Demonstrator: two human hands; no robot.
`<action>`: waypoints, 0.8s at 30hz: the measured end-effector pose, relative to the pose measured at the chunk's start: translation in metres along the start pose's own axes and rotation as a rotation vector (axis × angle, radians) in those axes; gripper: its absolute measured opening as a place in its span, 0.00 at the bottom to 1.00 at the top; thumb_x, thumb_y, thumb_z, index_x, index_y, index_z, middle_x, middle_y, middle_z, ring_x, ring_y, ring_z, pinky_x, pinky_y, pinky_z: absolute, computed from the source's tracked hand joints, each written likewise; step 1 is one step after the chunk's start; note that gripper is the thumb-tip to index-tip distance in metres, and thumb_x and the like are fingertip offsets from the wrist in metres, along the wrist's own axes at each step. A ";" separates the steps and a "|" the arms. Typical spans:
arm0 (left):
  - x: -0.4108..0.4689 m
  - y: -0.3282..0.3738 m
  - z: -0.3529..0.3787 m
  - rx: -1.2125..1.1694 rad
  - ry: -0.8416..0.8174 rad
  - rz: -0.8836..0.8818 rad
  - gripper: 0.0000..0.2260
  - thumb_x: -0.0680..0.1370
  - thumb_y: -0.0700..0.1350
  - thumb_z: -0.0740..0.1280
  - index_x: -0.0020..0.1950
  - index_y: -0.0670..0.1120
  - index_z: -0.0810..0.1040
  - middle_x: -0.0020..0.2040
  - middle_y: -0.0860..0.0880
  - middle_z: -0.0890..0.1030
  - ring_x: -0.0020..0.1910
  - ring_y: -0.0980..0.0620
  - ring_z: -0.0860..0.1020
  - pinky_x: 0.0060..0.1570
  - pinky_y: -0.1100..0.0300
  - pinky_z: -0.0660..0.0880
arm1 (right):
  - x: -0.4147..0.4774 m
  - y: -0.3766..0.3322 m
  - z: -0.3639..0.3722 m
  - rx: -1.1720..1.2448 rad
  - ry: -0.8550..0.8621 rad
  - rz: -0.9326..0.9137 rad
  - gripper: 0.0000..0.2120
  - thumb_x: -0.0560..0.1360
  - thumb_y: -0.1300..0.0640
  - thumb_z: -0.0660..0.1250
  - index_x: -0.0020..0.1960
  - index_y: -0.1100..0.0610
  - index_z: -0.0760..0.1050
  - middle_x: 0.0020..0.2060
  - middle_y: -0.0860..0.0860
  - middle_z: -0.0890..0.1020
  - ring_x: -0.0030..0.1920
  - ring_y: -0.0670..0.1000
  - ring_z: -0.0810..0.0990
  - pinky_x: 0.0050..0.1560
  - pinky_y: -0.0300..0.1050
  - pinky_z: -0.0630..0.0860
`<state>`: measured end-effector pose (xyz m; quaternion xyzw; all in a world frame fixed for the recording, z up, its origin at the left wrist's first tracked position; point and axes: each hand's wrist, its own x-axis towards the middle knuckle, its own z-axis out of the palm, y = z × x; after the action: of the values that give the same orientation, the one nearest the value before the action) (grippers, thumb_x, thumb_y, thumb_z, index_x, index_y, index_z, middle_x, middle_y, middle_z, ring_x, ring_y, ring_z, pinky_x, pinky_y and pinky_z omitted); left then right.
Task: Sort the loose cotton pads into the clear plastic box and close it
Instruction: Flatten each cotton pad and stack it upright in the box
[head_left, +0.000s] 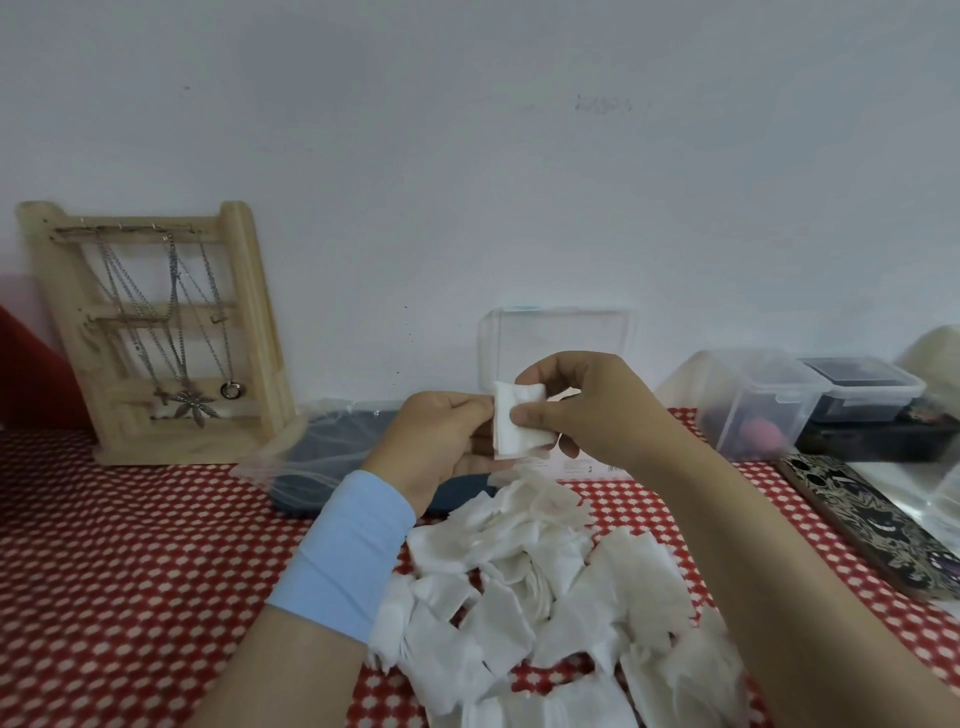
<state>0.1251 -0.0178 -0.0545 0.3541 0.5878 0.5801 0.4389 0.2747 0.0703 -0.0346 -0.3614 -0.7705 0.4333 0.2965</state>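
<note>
Pinching a small stack of pads (521, 430) between them, the left hand (441, 441) and right hand (602, 410) hold it over the table. The clear box (561, 332) stands open just behind; its inside is hidden, perhaps barely filled. A big heap of pads (524, 587) lies on the cloth (130, 545), so most sorting remains.

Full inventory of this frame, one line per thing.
loose cotton pads: many, white, heaped in front
held cotton pads: few, white, between both hands
box: one, clear, lid up, behind hands
necklace stand: one, pale wood, back left
dark case: one, navy, left of hands
lidded tubs: two, clear, back right
phone: one, dark patterned, right
tablecloth: one, red-white, underneath
wristband: one, light blue, left wrist
left hand: pinches held pads
right hand: pinches held pads
</note>
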 end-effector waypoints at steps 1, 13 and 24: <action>0.001 0.001 -0.001 -0.002 0.005 0.000 0.10 0.83 0.40 0.64 0.54 0.37 0.83 0.47 0.38 0.86 0.44 0.44 0.87 0.37 0.58 0.83 | 0.001 0.000 0.001 -0.005 0.010 -0.001 0.12 0.71 0.59 0.79 0.52 0.50 0.82 0.45 0.44 0.83 0.23 0.47 0.74 0.26 0.36 0.71; 0.010 -0.005 -0.030 0.199 0.188 0.087 0.06 0.75 0.35 0.74 0.49 0.44 0.82 0.49 0.47 0.85 0.48 0.49 0.84 0.38 0.61 0.83 | 0.005 0.014 0.003 -0.599 -0.102 0.077 0.17 0.71 0.37 0.72 0.45 0.50 0.86 0.38 0.47 0.86 0.38 0.47 0.83 0.45 0.46 0.83; 0.011 -0.007 -0.027 0.080 0.238 0.020 0.07 0.80 0.40 0.68 0.43 0.45 0.81 0.47 0.46 0.83 0.47 0.49 0.83 0.39 0.58 0.84 | 0.004 0.007 -0.011 -0.299 -0.076 0.066 0.05 0.78 0.52 0.71 0.48 0.51 0.85 0.39 0.42 0.84 0.36 0.39 0.80 0.37 0.32 0.74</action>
<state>0.0965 -0.0179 -0.0637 0.3055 0.6549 0.5985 0.3457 0.2832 0.0806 -0.0356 -0.4099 -0.8247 0.3370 0.1955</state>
